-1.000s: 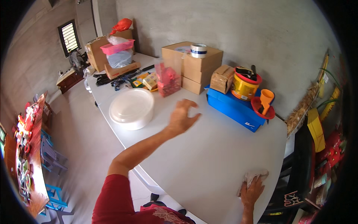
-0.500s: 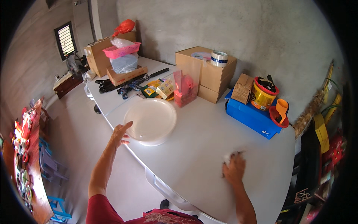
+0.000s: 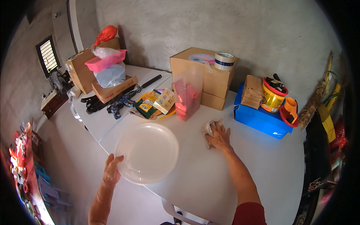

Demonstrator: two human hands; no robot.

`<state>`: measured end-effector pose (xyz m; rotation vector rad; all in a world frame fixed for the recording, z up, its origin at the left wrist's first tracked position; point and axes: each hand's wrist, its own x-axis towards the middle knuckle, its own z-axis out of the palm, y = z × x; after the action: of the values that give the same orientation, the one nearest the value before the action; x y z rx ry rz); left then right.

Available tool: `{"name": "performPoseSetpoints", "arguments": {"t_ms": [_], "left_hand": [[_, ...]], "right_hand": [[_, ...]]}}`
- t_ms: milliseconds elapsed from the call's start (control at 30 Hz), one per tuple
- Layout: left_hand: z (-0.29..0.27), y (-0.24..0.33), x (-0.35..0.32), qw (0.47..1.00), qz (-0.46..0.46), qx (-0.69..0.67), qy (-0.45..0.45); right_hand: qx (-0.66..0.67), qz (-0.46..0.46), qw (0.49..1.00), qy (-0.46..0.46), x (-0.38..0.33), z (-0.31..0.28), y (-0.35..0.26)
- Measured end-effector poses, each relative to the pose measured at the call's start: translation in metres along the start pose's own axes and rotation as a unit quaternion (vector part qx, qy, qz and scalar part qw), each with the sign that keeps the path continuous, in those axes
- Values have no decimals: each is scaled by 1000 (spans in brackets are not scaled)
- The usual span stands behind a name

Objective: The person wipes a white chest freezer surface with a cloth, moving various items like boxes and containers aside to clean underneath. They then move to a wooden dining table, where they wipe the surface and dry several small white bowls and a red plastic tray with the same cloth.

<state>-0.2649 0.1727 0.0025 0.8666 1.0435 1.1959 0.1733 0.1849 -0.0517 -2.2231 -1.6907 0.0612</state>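
A round, translucent white plastic tub with a lid [image 3: 147, 153] is near the front edge of the table. My left hand [image 3: 112, 168] grips its left rim, with the thumb on top and the other fingers mostly hidden at the side. The tub looks raised, though its underside is hidden. Farther right, my right hand [image 3: 219, 137] presses a crumpled whitish cloth [image 3: 207, 129] against the tabletop [image 3: 210, 168]. Just beyond the tub and cloth stands a clear plastic box with red contents [image 3: 186, 101].
Yellow and green packets [image 3: 150, 103] and black straps [image 3: 101, 105] lie at the back left. Cardboard boxes [image 3: 213, 90] carry a tape roll [image 3: 225, 61]. A blue box [image 3: 258, 119] holds a yellow tub [image 3: 273, 95] and an orange cup [image 3: 290, 107]. A pink basket [image 3: 107, 60] tops another stack.
My left hand has taken hold of the tub, which now appears nearer to me. My right hand has moved the cloth away from me and to the left. The view has shifted.
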Motion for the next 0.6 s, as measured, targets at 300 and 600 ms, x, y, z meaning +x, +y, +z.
{"name": "performPoseSetpoints", "arguments": {"t_ms": [300, 600], "left_hand": [[-55, -5, -7, 980, -66, -182, -51], [-74, -13, 0, 982, -42, -183, 25]], "right_hand": [[-46, 72, 989, 123, 95, 36, 1], [-35, -62, 994, 78, 21, 44, -87]]}}
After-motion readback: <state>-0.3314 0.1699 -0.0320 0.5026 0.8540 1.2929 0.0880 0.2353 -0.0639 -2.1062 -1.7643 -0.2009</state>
